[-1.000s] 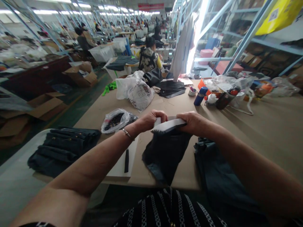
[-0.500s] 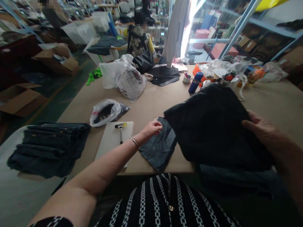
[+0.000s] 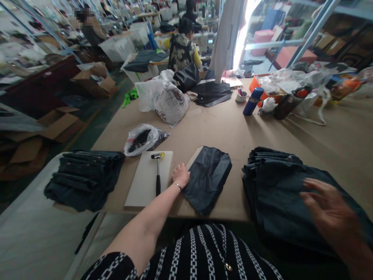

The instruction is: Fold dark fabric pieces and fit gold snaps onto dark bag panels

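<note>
My left hand [image 3: 181,174] lies flat and open on the left edge of a small dark fabric piece [image 3: 209,178] spread on the brown table [image 3: 221,130]. My right hand [image 3: 329,212] hovers open, fingers spread, over a stack of dark garments [image 3: 279,186] at the right. A small hammer [image 3: 157,171] with a black handle rests on a white board [image 3: 145,181] just left of my left hand.
A second pile of dark folded garments [image 3: 84,177] sits at the left. A clear bag of dark small parts [image 3: 141,139], a large white plastic bag [image 3: 163,99], a blue bottle [image 3: 253,101] and clutter stand farther back. A seated person [image 3: 183,52] works beyond the table.
Both hands first held a white-edged piece over the dark fabric. My right hand then swung a large dark garment rightward and let it go onto the stack; my left hand pressed the small piece flat.
</note>
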Available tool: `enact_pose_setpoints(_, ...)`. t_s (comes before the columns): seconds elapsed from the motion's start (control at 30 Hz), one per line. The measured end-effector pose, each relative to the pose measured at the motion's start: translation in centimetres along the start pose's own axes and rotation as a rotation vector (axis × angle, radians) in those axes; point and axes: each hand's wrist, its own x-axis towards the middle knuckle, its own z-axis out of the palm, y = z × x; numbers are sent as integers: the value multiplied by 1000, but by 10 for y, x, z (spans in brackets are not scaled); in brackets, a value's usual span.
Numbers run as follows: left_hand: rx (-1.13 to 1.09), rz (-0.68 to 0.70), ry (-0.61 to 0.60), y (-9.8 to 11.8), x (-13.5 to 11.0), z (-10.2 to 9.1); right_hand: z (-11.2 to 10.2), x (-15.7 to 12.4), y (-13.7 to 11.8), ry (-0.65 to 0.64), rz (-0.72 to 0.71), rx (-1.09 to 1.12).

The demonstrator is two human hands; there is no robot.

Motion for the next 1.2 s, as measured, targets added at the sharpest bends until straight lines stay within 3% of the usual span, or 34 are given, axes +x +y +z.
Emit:
enact_pose_setpoints(0.03, -3, -5, -25, -5, 6, -2, 22, 4, -18, -3, -51, -24)
enact_pose_setpoints(0.13, -16, 24, -107, -5, 14, -5, 92, 13, -58, -231, -176, 58)
enact_pose_setpoints(0.23, -32, 146, -121, 6, 3, -13, 157, 20, -75, -470, -117, 176)
enact_pose_setpoints(0.3, -38, 282, -85, 15, -13, -23, 189, 29, -80, -517, -66, 204)
enact_pose_setpoints(0.37, -35, 414, -47, 21, -33, -35, 207, 46, -87, -457, -142, 121)
enact_pose_setpoints(0.47, 33, 631, 45, 23, -61, -59, 203, 84, -107, -342, -401, -135)
enact_pose_setpoints(0.57, 164, 875, 240, 18, -80, -86, 178, 120, -132, -434, -500, -353)
enact_pose_setpoints(0.63, 202, 954, 355, 15, -88, -102, 164, 134, -148, -605, -457, -388)
enact_pose_setpoints(0.73, 204, 976, 445, 10, -93, -122, 154, 137, -161, -866, -342, -203)
enact_pose_setpoints(0.83, 186, 1001, 484, 7, -93, -135, 154, 125, -165, -966, -228, 31)
enact_pose_setpoints(1.0, 88, 1096, 518, 3, -85, -133, 167, 87, -162, -867, -90, 325)
enact_pose_setpoints(1.1, -31, 1152, 558, 4, -75, -115, 187, 61, -156, -680, -23, 466)
enact_pose_setpoints(1.2, -208, 1207, 588, 10, -69, -93, 208, 44, -144, -487, 54, 469)
